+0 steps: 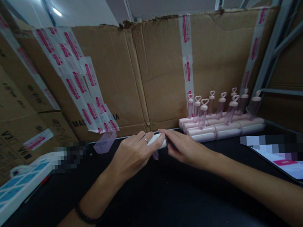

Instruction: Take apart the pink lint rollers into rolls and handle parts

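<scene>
My left hand [130,155], with a ring on one finger, is closed round a small smooth white object [156,140] over the middle of the dark table. The fingers hide much of it, so its exact kind does not show. At its right end is my right hand [182,147], fingers bent and pinched against it. A small translucent purple piece [156,155] shows just below the white object; I cannot tell whether the two are joined.
Pale pink cylinders [225,128] lie stacked at the back right, with several clear pink tubes with heart-shaped tops [204,114] standing on them. A translucent purple tray [104,143] sits back left. A power strip [20,184], phone [288,162] and cardboard wall [162,75] surround the table.
</scene>
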Action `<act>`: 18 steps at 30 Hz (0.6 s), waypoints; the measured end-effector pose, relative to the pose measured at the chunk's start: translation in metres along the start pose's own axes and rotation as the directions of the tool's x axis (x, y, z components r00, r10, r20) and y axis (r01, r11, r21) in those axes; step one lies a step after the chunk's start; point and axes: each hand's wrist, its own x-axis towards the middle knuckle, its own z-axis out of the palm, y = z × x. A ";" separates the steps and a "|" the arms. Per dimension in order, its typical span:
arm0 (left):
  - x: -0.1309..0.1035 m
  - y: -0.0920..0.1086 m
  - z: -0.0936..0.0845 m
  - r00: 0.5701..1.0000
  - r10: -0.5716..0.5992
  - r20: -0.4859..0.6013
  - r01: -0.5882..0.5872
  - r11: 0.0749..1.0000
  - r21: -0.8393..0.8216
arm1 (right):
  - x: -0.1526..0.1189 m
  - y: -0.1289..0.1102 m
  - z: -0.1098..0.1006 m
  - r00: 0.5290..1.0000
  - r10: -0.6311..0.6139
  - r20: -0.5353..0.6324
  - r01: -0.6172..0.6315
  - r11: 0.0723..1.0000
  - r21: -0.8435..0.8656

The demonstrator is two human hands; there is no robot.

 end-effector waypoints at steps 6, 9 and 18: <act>0.000 0.000 0.001 0.999 0.040 -0.008 -0.039 0.998 0.041 | 0.000 -0.004 0.001 1.000 0.017 0.013 -0.016 0.996 -0.083; 0.001 0.000 0.001 0.998 0.056 0.001 -0.056 0.996 0.066 | -0.001 -0.006 0.002 0.999 0.038 0.018 -0.037 0.996 -0.082; 0.002 -0.001 0.003 0.998 0.061 -0.014 -0.060 0.997 0.045 | -0.001 -0.002 0.000 0.996 0.077 0.040 -0.077 0.997 -0.012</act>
